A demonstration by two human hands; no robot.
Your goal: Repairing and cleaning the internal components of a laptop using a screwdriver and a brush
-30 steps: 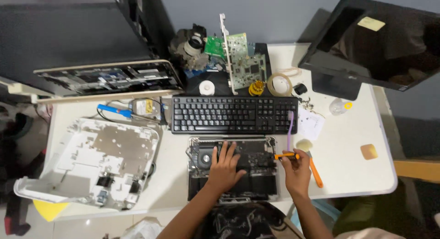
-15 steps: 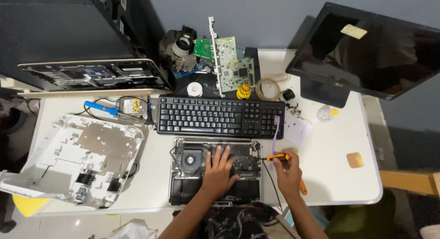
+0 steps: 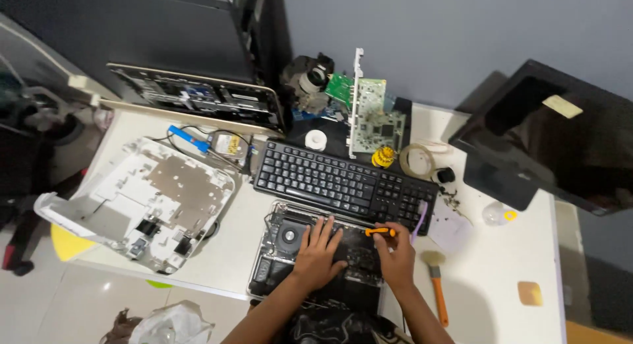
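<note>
Just above your hands: black keyboard (image 3: 343, 184) | right of your right hand: orange-handled brush (image 3: 436, 288), white paper (image 3: 451, 225), dark monitor (image 3: 560, 136) farther up | far left of your left hand: white opened chassis (image 3: 142, 202) | beyond the keyboard: upright green circuit board (image 3: 368, 115), tape roll (image 3: 417, 160)

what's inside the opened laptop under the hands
The opened laptop shows a round fan at its left and dark boards. The left hand and the right hand, holding an orange-handled screwdriver, cover the middle.
</note>
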